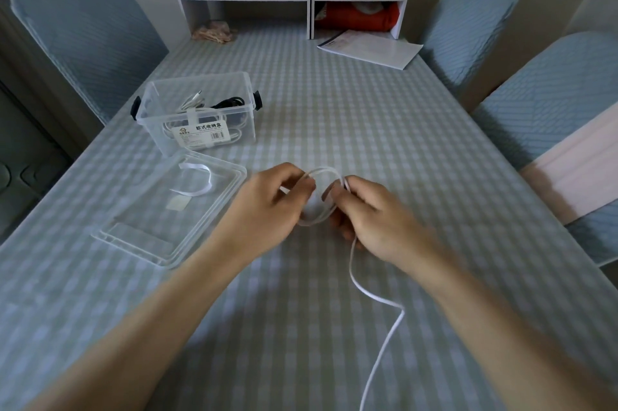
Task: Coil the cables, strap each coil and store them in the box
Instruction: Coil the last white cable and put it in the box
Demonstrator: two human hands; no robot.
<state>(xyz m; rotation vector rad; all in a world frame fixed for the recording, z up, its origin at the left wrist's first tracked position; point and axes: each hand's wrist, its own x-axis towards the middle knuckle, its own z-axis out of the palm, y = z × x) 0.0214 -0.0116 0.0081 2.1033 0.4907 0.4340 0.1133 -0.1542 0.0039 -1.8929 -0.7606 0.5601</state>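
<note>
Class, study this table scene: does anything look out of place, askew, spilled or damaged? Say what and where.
Nothing looks damaged or spilled. The box lid lies askew in front of the open box, a loose white strap on it. The white cable in both hands trails uncoiled off the near edge.

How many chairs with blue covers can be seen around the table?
3: one chair at the far left of the table, one at the far right, one nearer on the right. Others may be out of view.
</note>
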